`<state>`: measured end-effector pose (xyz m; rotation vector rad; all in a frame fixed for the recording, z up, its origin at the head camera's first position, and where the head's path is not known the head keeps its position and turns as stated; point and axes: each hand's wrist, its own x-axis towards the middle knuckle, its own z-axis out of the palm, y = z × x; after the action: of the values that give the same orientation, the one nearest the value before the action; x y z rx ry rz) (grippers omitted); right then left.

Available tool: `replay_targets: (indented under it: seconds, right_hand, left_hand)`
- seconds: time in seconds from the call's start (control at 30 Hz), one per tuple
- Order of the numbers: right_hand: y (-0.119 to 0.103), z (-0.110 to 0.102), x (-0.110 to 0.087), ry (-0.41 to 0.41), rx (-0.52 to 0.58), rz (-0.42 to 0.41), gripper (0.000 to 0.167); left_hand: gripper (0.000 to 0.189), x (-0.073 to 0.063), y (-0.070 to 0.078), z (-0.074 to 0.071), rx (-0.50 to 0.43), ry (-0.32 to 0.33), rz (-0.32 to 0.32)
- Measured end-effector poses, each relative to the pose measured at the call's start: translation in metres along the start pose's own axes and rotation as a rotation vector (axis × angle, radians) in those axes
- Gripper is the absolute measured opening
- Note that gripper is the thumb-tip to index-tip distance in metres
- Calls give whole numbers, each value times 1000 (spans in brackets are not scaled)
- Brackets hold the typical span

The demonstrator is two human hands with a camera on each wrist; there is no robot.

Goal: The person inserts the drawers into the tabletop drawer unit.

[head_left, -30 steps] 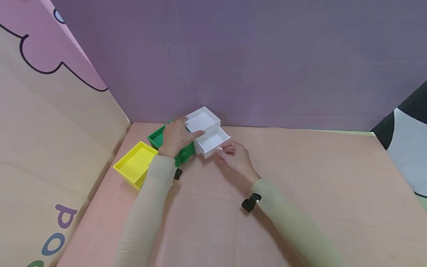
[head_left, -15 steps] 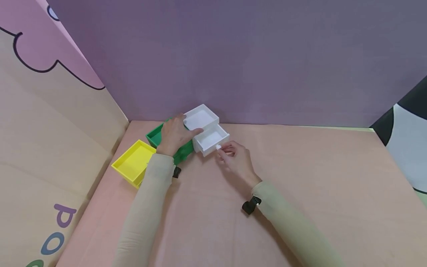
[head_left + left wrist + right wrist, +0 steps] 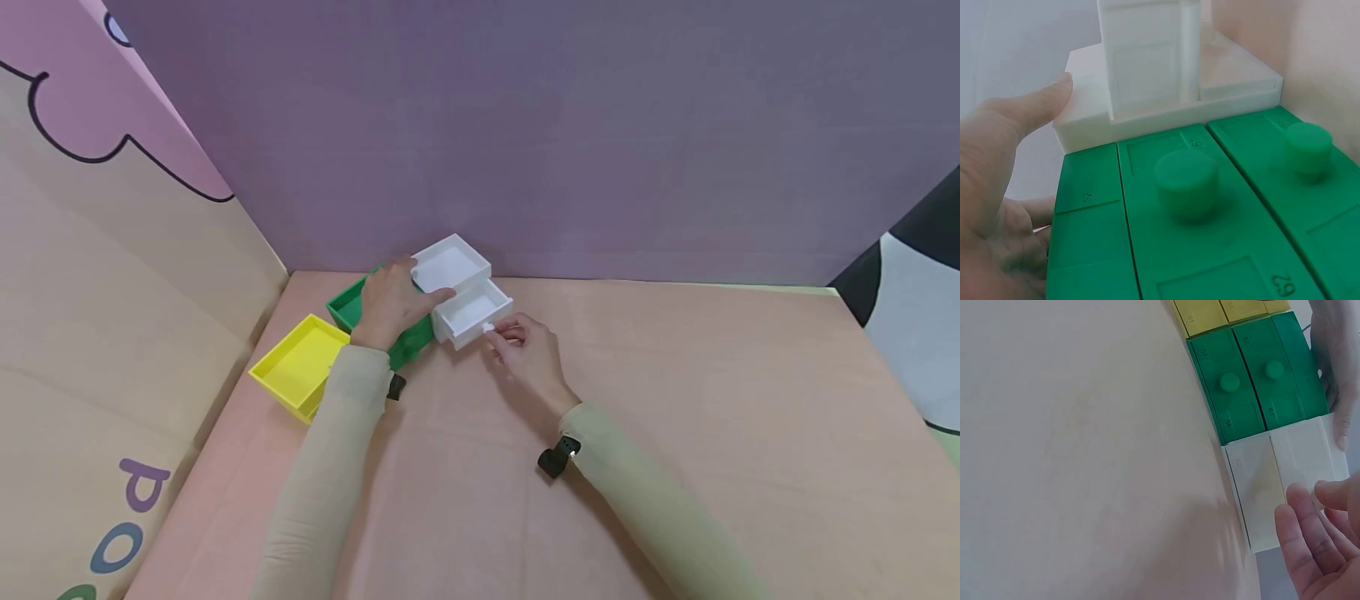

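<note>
A white drawer unit (image 3: 452, 265) with an open tray top has its drawer (image 3: 472, 309) pulled out at the front. With thumb and fingertips, my right hand (image 3: 536, 358) pinches the drawer's small white knob (image 3: 488, 327). In the right wrist view, that hand hides the knob. My left hand (image 3: 392, 304) holds the white unit's left end, its thumb on the front top edge and its fingers toward the back. Beneath that hand sits a green drawer unit (image 3: 1147, 250) with round green knobs (image 3: 1186, 184), adjoining the white one.
A yellow drawer unit (image 3: 302, 367) stands left of the green one, angled on the pink cloth surface (image 3: 675, 400). Behind the units rises a purple wall (image 3: 540, 150), and a printed side panel (image 3: 142, 275) borders the left.
The right hand's fingertips shift slightly at the knob, and the drawer stays pulled out. The left hand keeps its place on the unit. The head view has shifted a little.
</note>
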<state>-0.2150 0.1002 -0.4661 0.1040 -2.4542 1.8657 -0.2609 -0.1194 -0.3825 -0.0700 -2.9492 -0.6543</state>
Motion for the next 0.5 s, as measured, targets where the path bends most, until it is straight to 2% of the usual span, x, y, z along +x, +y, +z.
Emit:
replay_targets:
  seconds: [0.5]
  right_hand:
    - [-4, 8, 10, -2, 40, 23, 17]
  left_hand:
    - [90, -1, 3, 2, -4, -19, -21]
